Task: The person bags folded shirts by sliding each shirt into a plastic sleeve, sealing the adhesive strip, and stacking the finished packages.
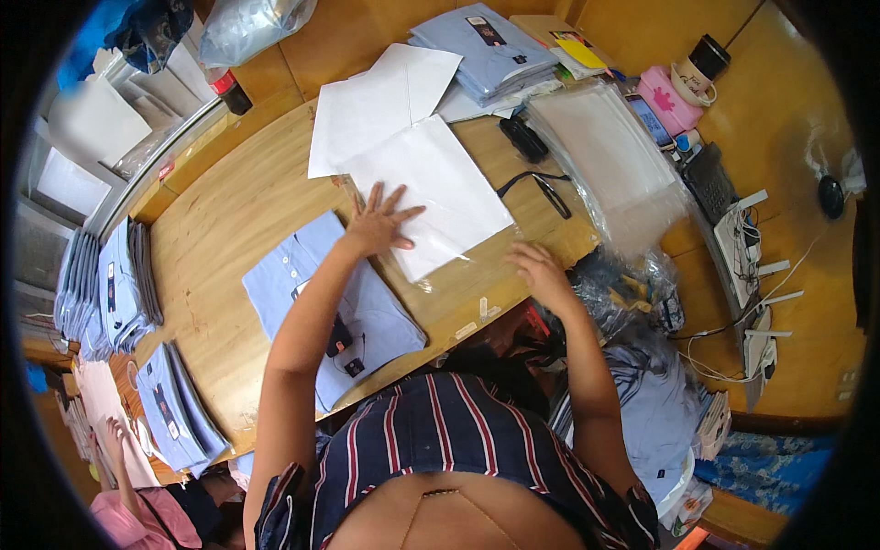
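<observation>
My left hand (378, 223) lies with fingers spread on a white sheet (440, 188), which seems to be inside a clear plastic sleeve. Beneath my left forearm is a folded light-blue shirt (385, 307), with buttons and dark tags showing. My right hand (543, 273) is over the table's near edge, right of the sheet; its fingers are slightly bent and apart, and nothing shows in them. Farther back, more white sheets (380, 105) overlap. A pile of clear plastic sleeves (600, 151) lies beyond my right hand.
Stacked folded shirts stand at the left (124, 284), near left (179, 408) and back (486, 50). A black case (523, 139) and a pen-like dark object (552, 196) lie near the sleeves. A phone (649, 121), pink box (669, 99) and white routers (738, 243) line the right. Another person (137, 518) is lower left.
</observation>
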